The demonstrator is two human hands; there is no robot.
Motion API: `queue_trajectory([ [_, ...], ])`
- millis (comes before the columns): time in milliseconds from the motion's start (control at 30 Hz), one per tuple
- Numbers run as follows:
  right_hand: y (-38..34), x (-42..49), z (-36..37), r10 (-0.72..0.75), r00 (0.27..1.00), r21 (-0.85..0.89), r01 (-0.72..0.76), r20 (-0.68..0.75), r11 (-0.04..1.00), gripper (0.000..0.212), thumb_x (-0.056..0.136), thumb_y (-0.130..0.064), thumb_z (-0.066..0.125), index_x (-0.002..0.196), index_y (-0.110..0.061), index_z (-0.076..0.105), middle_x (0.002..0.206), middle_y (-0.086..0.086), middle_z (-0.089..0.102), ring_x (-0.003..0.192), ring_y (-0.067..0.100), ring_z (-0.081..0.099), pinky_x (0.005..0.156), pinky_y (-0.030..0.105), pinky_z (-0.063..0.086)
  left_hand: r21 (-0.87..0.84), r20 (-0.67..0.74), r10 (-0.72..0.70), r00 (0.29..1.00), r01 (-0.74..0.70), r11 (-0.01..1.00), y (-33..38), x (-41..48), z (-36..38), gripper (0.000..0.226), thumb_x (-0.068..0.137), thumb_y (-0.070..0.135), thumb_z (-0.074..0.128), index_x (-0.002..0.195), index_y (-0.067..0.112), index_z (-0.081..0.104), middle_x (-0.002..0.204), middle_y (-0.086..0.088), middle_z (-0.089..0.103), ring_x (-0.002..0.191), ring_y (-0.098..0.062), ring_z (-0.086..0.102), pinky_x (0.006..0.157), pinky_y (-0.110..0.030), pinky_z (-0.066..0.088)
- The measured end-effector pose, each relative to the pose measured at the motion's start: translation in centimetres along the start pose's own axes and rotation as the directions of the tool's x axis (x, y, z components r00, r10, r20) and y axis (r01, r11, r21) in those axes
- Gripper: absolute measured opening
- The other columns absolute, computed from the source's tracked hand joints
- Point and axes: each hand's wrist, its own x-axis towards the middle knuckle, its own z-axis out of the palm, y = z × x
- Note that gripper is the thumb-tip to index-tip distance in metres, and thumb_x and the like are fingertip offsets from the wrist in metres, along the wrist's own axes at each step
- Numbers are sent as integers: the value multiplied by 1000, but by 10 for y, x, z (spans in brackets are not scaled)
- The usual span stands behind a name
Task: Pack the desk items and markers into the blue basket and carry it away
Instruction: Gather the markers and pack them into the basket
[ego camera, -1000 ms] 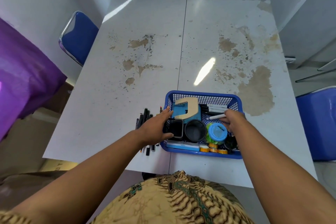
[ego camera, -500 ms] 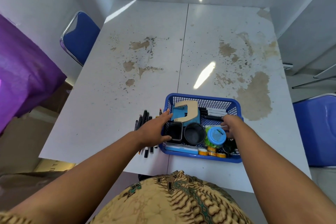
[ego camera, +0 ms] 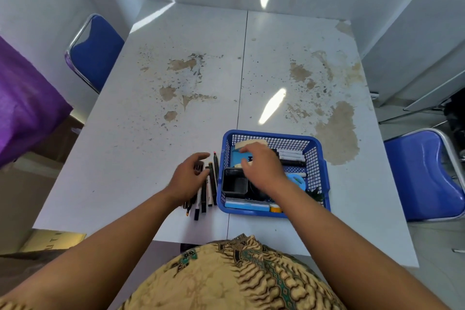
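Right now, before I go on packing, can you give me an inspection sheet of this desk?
Surface: white table, with brown stains and worn patches.
Job's things: blue basket near the front edge, holding white markers, a black cup and a blue-lidded jar; loose markers lie on the table to its left.
Clutter: nothing seen.
Hands: left hand over the loose markers, grip unclear; right hand above the basket's contents, fingers relaxed, holding nothing.
Cables: nothing seen.
Surroundings: left blue chair, right blue chair, purple cloth far left.
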Motion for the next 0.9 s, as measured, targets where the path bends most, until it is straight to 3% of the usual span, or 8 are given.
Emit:
queue_trajectory([
  [100,-18,-5,22,-162,939,-163,219,304,962,55,105,-28,59,158,-18,48,168,2,39,153,21,37,123,38,33,139,-84,-181,980,191,972,-39,-4,-12,46,97,19,70,141,19,58,138,-5,61,125,-24,61,107,-39,50],
  [233,-19,-8,50,-143,848,-356,360,510,862,70,109,-32,51,168,-11,20,177,9,8,163,23,14,131,39,18,236,-32,-396,918,392,889,-82,-9,-24,54,96,29,71,143,9,54,138,-11,61,119,-27,62,95,-36,50],
  [533,-23,-5,54,-79,835,-447,369,545,815,72,109,-22,49,170,-14,12,178,5,0,164,23,7,132,45,15,265,-27,-431,902,422,867,-101,-6,-17,9,100,29,62,106,23,62,103,3,67,92,-19,63,74,-32,48],
  [733,-23,-5,59,-50,842,-473,350,538,809,75,107,-21,50,170,-16,9,178,3,-1,164,23,6,132,47,13,270,2,-431,903,414,869,-101,2,-17,16,102,32,66,97,16,65,93,2,66,92,-22,61,82,-35,51],
  [900,-23,-1,52,-42,833,-465,349,552,814,74,106,-30,52,170,-22,15,178,-2,3,163,26,10,130,53,19,259,51,-431,901,405,877,-108,0,-22,12,100,29,69,98,19,64,99,2,66,98,-23,63,82,-33,47],
])
